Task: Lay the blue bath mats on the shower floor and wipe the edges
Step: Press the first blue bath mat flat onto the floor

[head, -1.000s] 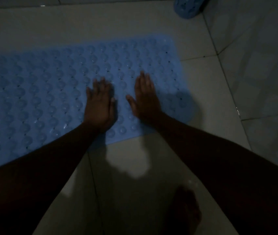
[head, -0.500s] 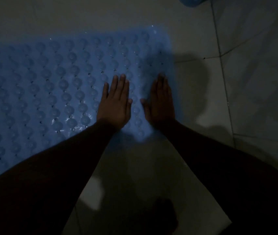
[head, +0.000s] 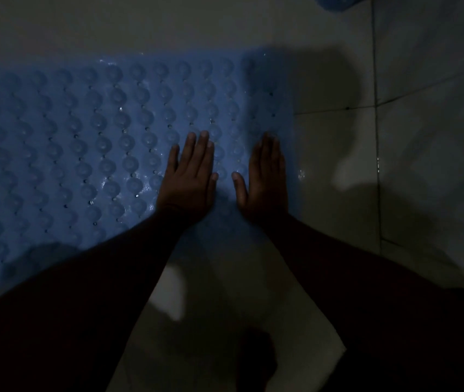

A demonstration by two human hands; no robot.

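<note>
Both palms lay flat and empty on the blue bath mat [head: 89, 154], left hand [head: 189, 179] beside right hand [head: 264, 179], probably pressing its end onto the tiled floor [head: 335, 171] just right of them.

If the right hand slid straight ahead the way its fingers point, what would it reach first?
The right hand lies flat near the blue bath mat's right end. Sliding forward, it would cross more mat, then probably the bare floor tile beyond its far edge.
</note>
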